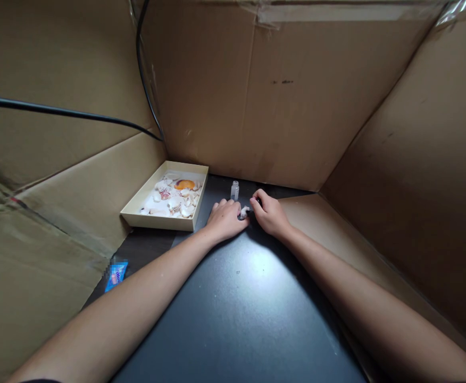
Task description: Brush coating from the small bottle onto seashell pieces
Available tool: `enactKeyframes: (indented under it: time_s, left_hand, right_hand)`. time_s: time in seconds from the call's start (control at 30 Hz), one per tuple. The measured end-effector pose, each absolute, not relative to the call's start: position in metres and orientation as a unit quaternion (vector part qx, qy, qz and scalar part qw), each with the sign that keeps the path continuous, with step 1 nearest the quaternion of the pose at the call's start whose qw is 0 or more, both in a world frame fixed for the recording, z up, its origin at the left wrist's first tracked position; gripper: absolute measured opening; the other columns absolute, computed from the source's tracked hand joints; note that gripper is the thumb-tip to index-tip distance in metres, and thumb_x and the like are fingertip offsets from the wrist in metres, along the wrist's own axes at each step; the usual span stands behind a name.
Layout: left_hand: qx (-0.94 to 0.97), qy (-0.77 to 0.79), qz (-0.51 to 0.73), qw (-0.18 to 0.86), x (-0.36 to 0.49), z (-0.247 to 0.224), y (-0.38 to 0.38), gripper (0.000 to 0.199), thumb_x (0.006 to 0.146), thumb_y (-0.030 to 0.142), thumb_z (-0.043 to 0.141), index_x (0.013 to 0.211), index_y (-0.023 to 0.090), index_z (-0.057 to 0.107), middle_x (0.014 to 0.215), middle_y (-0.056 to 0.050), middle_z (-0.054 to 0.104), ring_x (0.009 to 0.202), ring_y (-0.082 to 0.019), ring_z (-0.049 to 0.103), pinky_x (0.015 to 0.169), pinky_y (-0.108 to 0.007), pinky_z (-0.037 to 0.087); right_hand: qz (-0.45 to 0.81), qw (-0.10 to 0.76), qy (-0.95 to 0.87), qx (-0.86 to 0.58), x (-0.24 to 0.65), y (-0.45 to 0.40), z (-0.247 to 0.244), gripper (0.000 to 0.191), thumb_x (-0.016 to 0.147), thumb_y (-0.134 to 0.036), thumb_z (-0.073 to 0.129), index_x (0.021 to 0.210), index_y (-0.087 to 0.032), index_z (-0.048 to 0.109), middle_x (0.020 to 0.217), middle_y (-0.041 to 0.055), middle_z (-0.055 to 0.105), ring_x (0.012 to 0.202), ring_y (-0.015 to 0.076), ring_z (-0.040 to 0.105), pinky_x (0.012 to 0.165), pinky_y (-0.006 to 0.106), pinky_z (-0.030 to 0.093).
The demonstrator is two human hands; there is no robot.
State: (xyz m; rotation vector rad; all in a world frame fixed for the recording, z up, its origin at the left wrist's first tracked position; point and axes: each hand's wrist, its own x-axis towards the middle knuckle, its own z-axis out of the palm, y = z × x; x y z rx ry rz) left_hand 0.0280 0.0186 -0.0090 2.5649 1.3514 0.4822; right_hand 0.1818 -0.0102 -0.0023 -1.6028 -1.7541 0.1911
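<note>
My left hand [227, 219] rests low over the dark table, with a small greyish-white lumpy piece [243, 213] held at its thumb side. Whether that piece is a shell I cannot tell. Just to the right, my right hand [269, 211] has its fingers curled into a pinch, the tips close to the piece. Anything thin inside that pinch is too small to name. A small clear bottle [235, 190] stands upright right behind my left hand, its lower end partly hidden by the fingers.
On the left is a shallow cream box [159, 222] holding several shells and an orange object [185, 184]. A blue packet [116, 276] lies beside my left forearm. Cardboard walls [289, 106] enclose the dark table [233, 319]; a black cable [57, 109] crosses the left one.
</note>
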Motion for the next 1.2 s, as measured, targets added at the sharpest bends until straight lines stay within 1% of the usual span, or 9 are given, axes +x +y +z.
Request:
enactKeyframes:
  time_s: [0.13, 0.2, 0.33, 0.53, 0.7, 0.83, 0.9, 1.03, 1.2]
  left_hand:
    - [0.860, 0.456, 0.193, 0.121, 0.0280, -0.0098, 0.0189, 0.030, 0.079, 0.044, 0.054, 0.097, 0.020, 0.052, 0.100, -0.009, 0.064, 0.096, -0.028, 0.056, 0.080, -0.039, 0.041]
    - [0.863, 0.451, 0.195, 0.119, 0.0279, -0.0106, 0.0191, 0.031, 0.080, 0.043, 0.053, 0.101, 0.020, 0.051, 0.103, -0.009, 0.064, 0.098, -0.028, 0.056, 0.081, -0.040, 0.041]
    - [0.866, 0.449, 0.185, 0.117, 0.0282, -0.0115, 0.0196, 0.027, 0.082, 0.040, 0.049, 0.100, 0.020, 0.052, 0.104, -0.009, 0.065, 0.099, -0.029, 0.056, 0.082, -0.041, 0.042]
    - [0.869, 0.448, 0.179, 0.114, 0.0284, -0.0108, 0.0200, 0.022, 0.083, 0.038, 0.048, 0.095, 0.020, 0.054, 0.097, -0.008, 0.066, 0.095, -0.028, 0.057, 0.080, -0.039, 0.042]
    - [0.869, 0.439, 0.201, 0.111, 0.0277, -0.0080, 0.0190, 0.019, 0.080, 0.034, 0.052, 0.092, 0.020, 0.053, 0.091, -0.006, 0.067, 0.085, -0.024, 0.060, 0.073, -0.034, 0.041]
    - [0.851, 0.444, 0.239, 0.149, 0.0276, -0.0055, 0.0178, 0.020, 0.079, 0.033, 0.053, 0.094, 0.020, 0.051, 0.084, -0.004, 0.066, 0.075, -0.020, 0.061, 0.065, -0.029, 0.039]
    - [0.841, 0.445, 0.251, 0.176, 0.0275, -0.0052, 0.0177, 0.021, 0.080, 0.032, 0.052, 0.098, 0.020, 0.050, 0.084, -0.004, 0.066, 0.072, -0.019, 0.062, 0.063, -0.028, 0.039]
    - [0.833, 0.447, 0.252, 0.207, 0.0271, -0.0061, 0.0190, 0.023, 0.082, 0.032, 0.051, 0.101, 0.020, 0.049, 0.085, -0.005, 0.067, 0.074, -0.019, 0.063, 0.062, -0.027, 0.039]
    - [0.835, 0.442, 0.251, 0.209, 0.0272, -0.0057, 0.0191, 0.026, 0.083, 0.033, 0.053, 0.104, 0.020, 0.048, 0.090, -0.007, 0.068, 0.078, -0.021, 0.064, 0.066, -0.028, 0.041]
  right_hand:
    - [0.061, 0.374, -0.680, -0.628, 0.1801, -0.0118, -0.0004, 0.018, 0.090, -0.036, 0.040, 0.081, -0.023, 0.047, 0.072, 0.0002, 0.057, 0.067, 0.0170, 0.052, 0.063, 0.027, 0.033]
    - [0.060, 0.383, -0.686, -0.616, 0.1796, -0.0122, -0.0005, 0.018, 0.091, -0.036, 0.040, 0.082, -0.023, 0.047, 0.071, -0.0002, 0.057, 0.066, 0.0167, 0.051, 0.063, 0.027, 0.034]
    - [0.073, 0.366, -0.697, -0.612, 0.1799, -0.0107, -0.0030, 0.017, 0.090, -0.036, 0.041, 0.082, -0.022, 0.048, 0.072, 0.0002, 0.058, 0.067, 0.0171, 0.052, 0.064, 0.027, 0.034]
    - [0.090, 0.383, -0.697, -0.600, 0.1794, -0.0111, -0.0026, 0.017, 0.090, -0.037, 0.041, 0.082, -0.022, 0.047, 0.072, -0.0002, 0.057, 0.067, 0.0169, 0.052, 0.065, 0.027, 0.035]
    - [0.068, 0.444, -0.690, -0.568, 0.1786, -0.0146, 0.0013, 0.017, 0.091, -0.036, 0.041, 0.082, -0.022, 0.044, 0.070, -0.0016, 0.052, 0.064, 0.0150, 0.048, 0.064, 0.026, 0.035]
    - [0.067, 0.423, -0.689, -0.585, 0.1783, -0.0153, 0.0012, 0.015, 0.090, -0.034, 0.043, 0.080, -0.022, 0.045, 0.068, -0.0018, 0.052, 0.063, 0.0149, 0.047, 0.062, 0.027, 0.033]
    - [0.062, 0.443, -0.686, -0.574, 0.1778, -0.0157, 0.0009, 0.016, 0.091, -0.034, 0.042, 0.081, -0.022, 0.045, 0.070, -0.0014, 0.052, 0.064, 0.0148, 0.047, 0.063, 0.026, 0.034]
    - [0.073, 0.444, -0.703, -0.551, 0.1761, -0.0172, 0.0012, 0.016, 0.091, -0.035, 0.041, 0.083, -0.022, 0.045, 0.071, -0.0013, 0.053, 0.064, 0.0145, 0.046, 0.063, 0.026, 0.035]
    - [0.065, 0.449, -0.709, -0.540, 0.1741, -0.0190, 0.0030, 0.016, 0.092, -0.035, 0.040, 0.084, -0.022, 0.045, 0.073, -0.0003, 0.054, 0.066, 0.0149, 0.048, 0.064, 0.026, 0.036]
